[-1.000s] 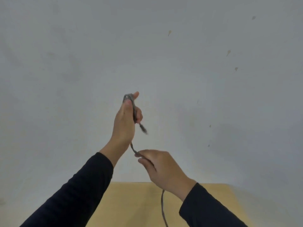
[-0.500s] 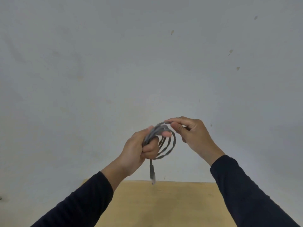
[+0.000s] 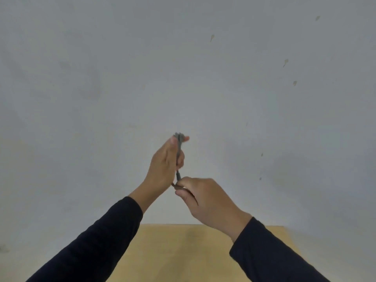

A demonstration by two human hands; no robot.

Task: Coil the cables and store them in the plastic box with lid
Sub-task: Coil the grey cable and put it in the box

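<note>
Grey wall (image 3: 101,78) | wooden table (image 3: 179,253) | left hand (image 3: 164,165), right hand (image 3: 205,198) both closed on cable (image 3: 179,147)

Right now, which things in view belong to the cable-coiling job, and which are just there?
Part of the job:
- grey cable, coiled
- left hand, holding the coil
- right hand, pinching its lower end

Just there:
- wooden table
- wall

The plastic box is not in view.
</note>
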